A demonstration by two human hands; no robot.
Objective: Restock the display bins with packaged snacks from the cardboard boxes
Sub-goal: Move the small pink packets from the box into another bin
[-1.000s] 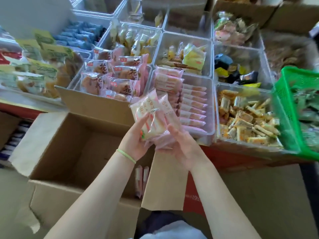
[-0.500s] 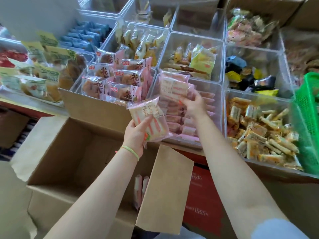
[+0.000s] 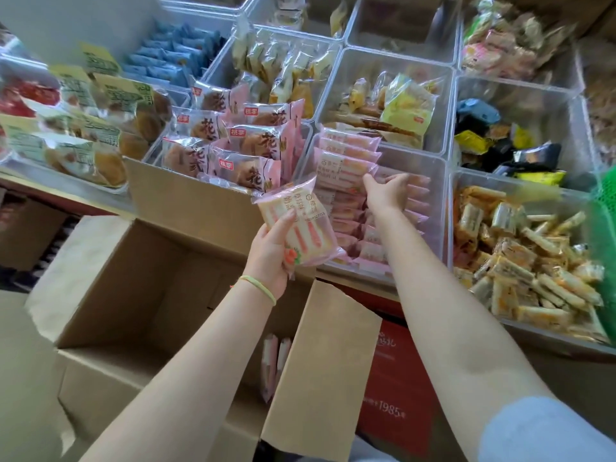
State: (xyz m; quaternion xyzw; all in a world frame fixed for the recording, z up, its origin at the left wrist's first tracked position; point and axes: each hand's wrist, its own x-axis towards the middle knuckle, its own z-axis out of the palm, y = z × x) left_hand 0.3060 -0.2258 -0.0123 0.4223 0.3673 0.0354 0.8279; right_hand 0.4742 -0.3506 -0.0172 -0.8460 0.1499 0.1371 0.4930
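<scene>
Left hand [image 3: 271, 258] up over the open box, gripping a pink snack pack [image 3: 298, 225], thumb across its face, pack tilted and hanging just in front of the bin rim. Right hand [image 3: 388, 191] reaching forward into the clear bin [image 3: 436, 208], fingers loosely spread and resting on the stacked pink packs [image 3: 346, 155] there, nothing pinched that shows. Held pack just left of that reaching wrist, close but apart from it.

Bin about half full, pink packs lined in rows, a taller stack at its far left corner. Down below, cardboard box [image 3: 160, 295] with flaps wide open, two more pink packs [image 3: 275, 365] standing on edge inside. Left of the clear bin, pink-and-brown cake packets [image 3: 233, 145] upright. Right of it, a bin heaped with small orange-and-white bars [image 3: 533, 261]. Behind, yellow packets [image 3: 408, 105], dark and yellow wrappers [image 3: 506, 145], blue packs [image 3: 176, 58]. Green basket [image 3: 603, 228] at far right edge. Red carton [image 3: 393, 388] beneath the display shelf.
</scene>
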